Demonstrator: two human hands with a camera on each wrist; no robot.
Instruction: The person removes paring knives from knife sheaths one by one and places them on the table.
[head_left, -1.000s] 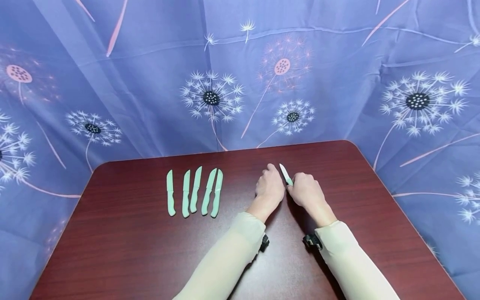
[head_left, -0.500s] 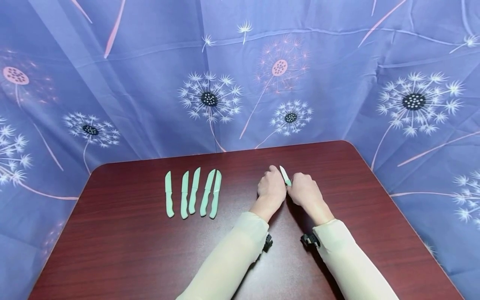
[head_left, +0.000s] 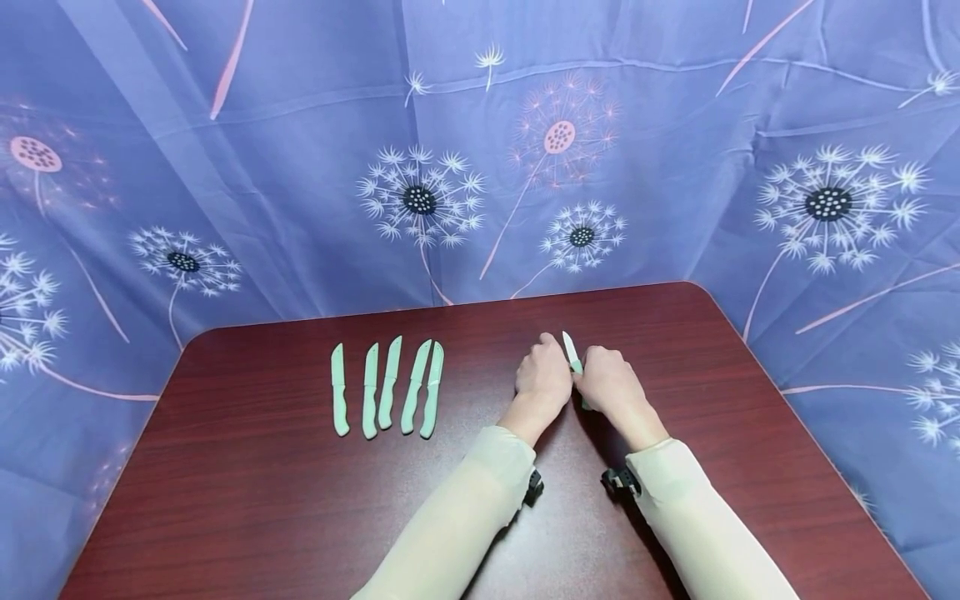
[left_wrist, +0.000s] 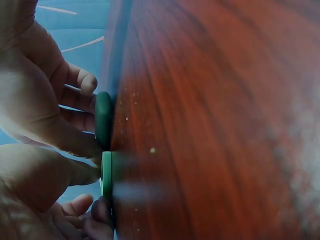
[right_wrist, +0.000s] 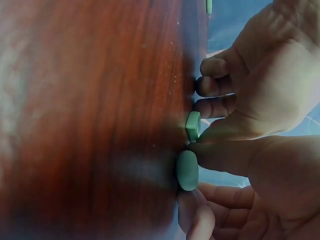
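Note:
My right hand [head_left: 613,382] grips a small paring knife [head_left: 571,350] by its green handle, the bare pale blade pointing away and slightly left. In the right wrist view the rounded butt of that handle [right_wrist: 188,170] sits between thumb and fingers, low over the tabletop. Close beside it, my left hand [head_left: 543,375] pinches a narrow, flat-ended green piece that looks like a blade sheath [right_wrist: 193,126], also visible in the left wrist view as a bright green sheath end [left_wrist: 106,172]. From the head view that piece is hidden under the left hand. Both thumbs nearly meet.
Several green knives, apparently with green-covered blades, lie roughly side by side on the left of the dark red wooden table [head_left: 262,475]; one of these knives [head_left: 340,390] is leftmost. A blue dandelion-print curtain [head_left: 300,167] stands behind the table's far edge.
My left hand has edged slightly right, closer to the right hand. The knife has turned a little, and its handle end now shows below the right hand. The knives on the left lie still.

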